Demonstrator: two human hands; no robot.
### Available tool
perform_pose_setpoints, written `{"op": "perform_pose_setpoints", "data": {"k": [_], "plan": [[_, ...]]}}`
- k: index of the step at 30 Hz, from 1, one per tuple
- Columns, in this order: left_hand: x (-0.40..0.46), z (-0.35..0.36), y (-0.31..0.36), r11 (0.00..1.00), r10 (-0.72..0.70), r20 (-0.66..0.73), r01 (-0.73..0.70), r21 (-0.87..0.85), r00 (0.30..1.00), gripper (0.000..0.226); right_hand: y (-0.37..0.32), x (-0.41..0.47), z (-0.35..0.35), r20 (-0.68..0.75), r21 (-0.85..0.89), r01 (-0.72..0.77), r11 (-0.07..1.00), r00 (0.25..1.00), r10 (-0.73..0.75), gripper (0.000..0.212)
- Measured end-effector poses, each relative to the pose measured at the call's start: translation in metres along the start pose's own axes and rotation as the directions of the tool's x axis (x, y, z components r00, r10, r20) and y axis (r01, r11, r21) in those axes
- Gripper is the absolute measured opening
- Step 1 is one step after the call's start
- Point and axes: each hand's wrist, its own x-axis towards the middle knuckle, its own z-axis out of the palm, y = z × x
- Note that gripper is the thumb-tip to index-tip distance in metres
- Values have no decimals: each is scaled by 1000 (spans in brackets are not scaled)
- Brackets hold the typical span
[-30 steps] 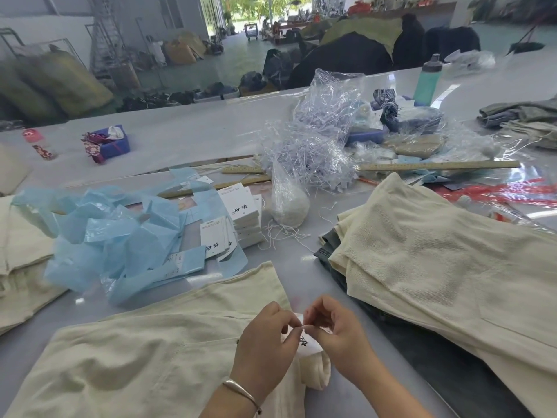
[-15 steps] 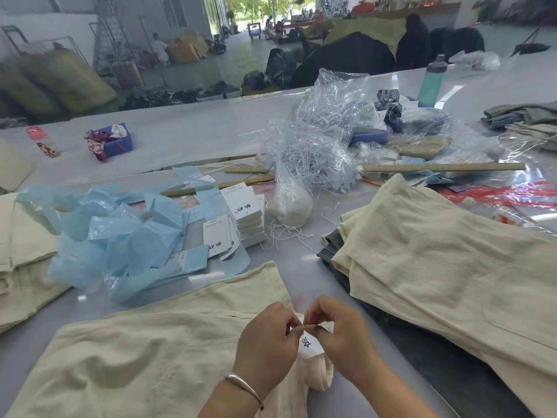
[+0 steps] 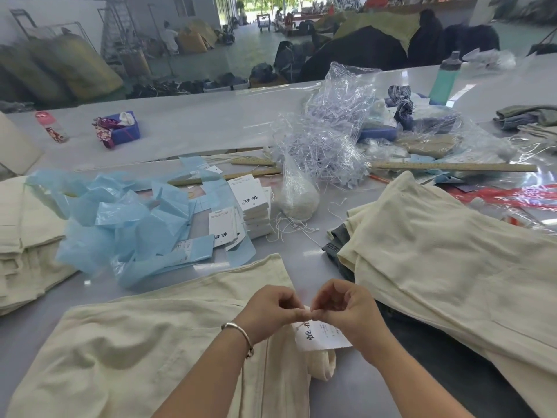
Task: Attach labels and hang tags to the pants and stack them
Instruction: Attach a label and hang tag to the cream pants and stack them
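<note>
Both the left hand (image 3: pixel 271 309) and right hand (image 3: pixel 346 312) pinch the thin string of the white printed paper hang tag (image 3: pixel 319 334) at six o'clock; knot it snugly on the cream cotton pants (image 3: pixel 150 342).

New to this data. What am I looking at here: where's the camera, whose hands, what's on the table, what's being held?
There is no robot here. One wide-angle camera worn on a person's head looks down at their bare hands. The left hand and right hand meet fingertip to fingertip, pinching the top of a white hang tag at the cream pants. On the grey table lie more tags, blue plastic wrappers, a bag of string and a pile of pants.
</note>
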Motion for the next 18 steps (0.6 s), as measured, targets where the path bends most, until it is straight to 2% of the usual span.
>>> {"op": "perform_pose_setpoints", "data": {"k": [3,4,6,7,9,11,13,15,18], "plan": [[1,2,-2,989,19,-49,-11,149,999,19,-1,-2,4,10,-109,-47,993,999,49,19],[-1,3,-4,977,21,-83,-3,213,996,21,0,-1,8,-4,-221,-59,973,998,60,20],[-9,-1,-10,955,28,-137,14,295,990,21,2,1,17,-74,-560,-48,827,997,7,25],[-14,-8,-14,953,29,-165,22,301,986,20,2,2,24,-106,-648,-22,762,992,-62,30],[-28,-33,-25,958,18,-246,53,280,969,15,-3,6,44,-92,-664,70,744,980,-175,40],[-49,-68,-44,948,3,-352,109,298,936,12,-6,15,70,11,-666,156,729,980,-200,48],[-78,-106,-71,916,-46,-468,224,334,882,8,-3,26,103,179,-695,226,683,974,-141,58],[-111,-143,-101,849,-137,-599,406,340,789,10,4,40,136,322,-757,275,592,946,-27,82],[-153,-187,-139,684,-257,-748,662,307,612,35,16,65,170,352,-887,265,379,919,179,119]]}}
